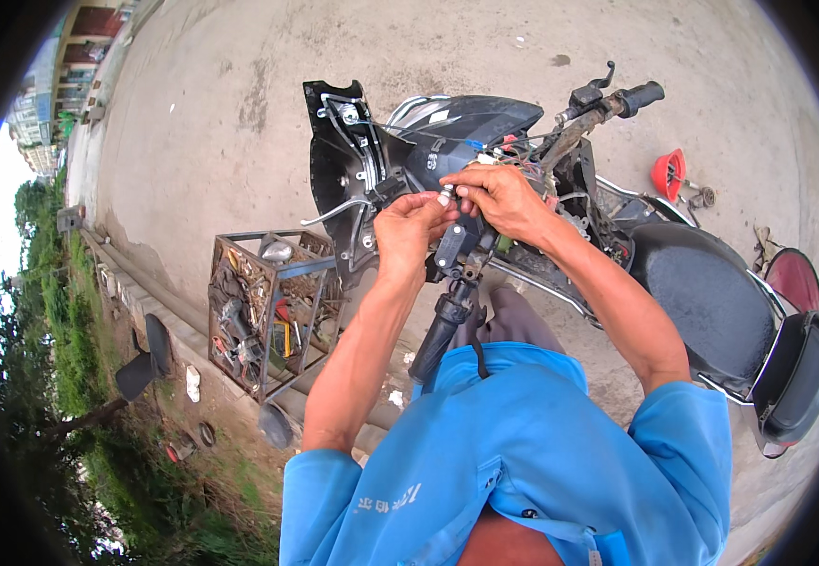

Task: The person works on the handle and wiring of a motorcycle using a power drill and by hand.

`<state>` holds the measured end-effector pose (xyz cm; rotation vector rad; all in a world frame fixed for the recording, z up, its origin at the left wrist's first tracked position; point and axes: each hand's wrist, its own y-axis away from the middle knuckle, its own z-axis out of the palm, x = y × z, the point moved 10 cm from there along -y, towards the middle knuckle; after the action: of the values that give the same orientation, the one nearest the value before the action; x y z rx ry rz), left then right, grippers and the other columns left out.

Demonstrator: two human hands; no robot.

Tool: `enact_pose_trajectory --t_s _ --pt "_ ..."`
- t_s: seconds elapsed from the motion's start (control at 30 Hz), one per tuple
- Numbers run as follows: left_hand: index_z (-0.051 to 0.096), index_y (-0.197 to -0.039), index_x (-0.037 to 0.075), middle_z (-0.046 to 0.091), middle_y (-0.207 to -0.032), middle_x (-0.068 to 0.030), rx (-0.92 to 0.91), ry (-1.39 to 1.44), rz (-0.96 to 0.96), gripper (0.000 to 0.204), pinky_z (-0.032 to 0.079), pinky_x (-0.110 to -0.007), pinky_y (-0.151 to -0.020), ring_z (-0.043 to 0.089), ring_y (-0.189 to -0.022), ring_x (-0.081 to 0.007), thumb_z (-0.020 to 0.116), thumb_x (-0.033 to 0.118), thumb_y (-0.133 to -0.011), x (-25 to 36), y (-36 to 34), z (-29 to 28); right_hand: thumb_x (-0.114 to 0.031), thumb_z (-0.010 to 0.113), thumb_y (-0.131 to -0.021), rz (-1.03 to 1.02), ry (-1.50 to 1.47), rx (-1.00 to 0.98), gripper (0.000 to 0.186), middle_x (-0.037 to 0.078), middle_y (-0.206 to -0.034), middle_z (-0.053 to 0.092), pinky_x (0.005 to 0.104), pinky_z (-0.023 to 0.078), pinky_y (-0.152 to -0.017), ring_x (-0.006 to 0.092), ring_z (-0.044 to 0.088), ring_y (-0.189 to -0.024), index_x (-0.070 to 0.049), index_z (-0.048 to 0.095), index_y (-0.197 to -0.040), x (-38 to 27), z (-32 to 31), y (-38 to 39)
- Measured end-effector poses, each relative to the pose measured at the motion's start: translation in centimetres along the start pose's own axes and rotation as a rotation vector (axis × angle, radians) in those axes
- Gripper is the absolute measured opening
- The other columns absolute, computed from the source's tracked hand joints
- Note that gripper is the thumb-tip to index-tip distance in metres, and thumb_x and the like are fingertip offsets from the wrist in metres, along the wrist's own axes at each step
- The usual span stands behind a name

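Both of my hands meet over the handlebar of a partly stripped scooter. Pinched between the fingertips of my left hand and my right hand is a small silvery metal part; its exact kind is too small to make out. Below them sits the near handlebar grip, black and ribbed, with a brake lever reaching left. Just beyond my right hand, loose coloured wires spill from the opened front. A black front panel stands at the left of the handlebar.
A metal frame cart full of tools and parts stands to the left. The scooter's black seat and rear box extend right. A red bowl-shaped object lies on the concrete beyond. The far handlebar grip juts out.
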<state>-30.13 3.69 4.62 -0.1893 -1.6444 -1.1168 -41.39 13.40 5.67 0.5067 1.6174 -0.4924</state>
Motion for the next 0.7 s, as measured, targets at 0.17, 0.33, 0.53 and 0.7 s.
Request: enact_pose_trajectory --t_s 0.17,0.33,0.53,0.7 --pt "0.065 -0.097 0.003 0.073 -0.086 -0.0091 -0.094 -0.167 -0.025 0.017 0.045 -0.019 -0.064 0.069 -0.079 -0.0112 0.074 0.011 -0.085 0.9 -0.1 0.7 -0.003 0.062 -0.089 0.108 -0.049 -0.066 0.019 0.010 -0.085 0.067 0.0298 0.050 -0.065 0.0166 0.063 -0.071 -0.002 0.072 -0.105 0.1 -0.6 0.4" --pt "0.065 -0.093 0.000 0.072 -0.086 -0.0100 -0.356 -0.226 0.061 0.015 0.050 -0.024 -0.071 0.069 -0.080 -0.0149 0.075 0.008 -0.084 1.8 -0.7 3.0 -0.004 0.065 -0.085 -0.011 0.151 -0.174 0.019 0.011 -0.090 0.066 0.0347 0.048 -0.080 0.0221 0.063 -0.086 0.001 0.071 -0.102 -1.5 -1.6 0.7" --pt "0.064 -0.092 0.003 0.070 -0.087 -0.0070 -0.433 -0.333 -0.074 0.016 0.053 -0.026 -0.075 0.070 -0.082 -0.0164 0.075 0.011 -0.086 0.6 -1.3 3.4 -0.003 0.065 -0.086 0.114 0.087 -0.192 0.020 0.011 -0.092 0.068 0.0327 0.050 -0.080 0.0196 0.064 -0.088 0.001 0.072 -0.104 -0.8 -1.8 1.4" --pt "0.061 -0.097 0.004 0.070 -0.088 -0.0066 -0.440 -0.201 -0.165 0.018 0.053 -0.025 -0.075 0.069 -0.083 -0.0154 0.074 0.012 -0.087 -0.5 -1.5 3.5 -0.002 0.064 -0.087 0.115 0.047 -0.205 0.022 0.011 -0.092 0.069 0.0330 0.051 -0.078 0.0186 0.065 -0.087 0.000 0.071 -0.108 -0.4 -1.9 1.2"
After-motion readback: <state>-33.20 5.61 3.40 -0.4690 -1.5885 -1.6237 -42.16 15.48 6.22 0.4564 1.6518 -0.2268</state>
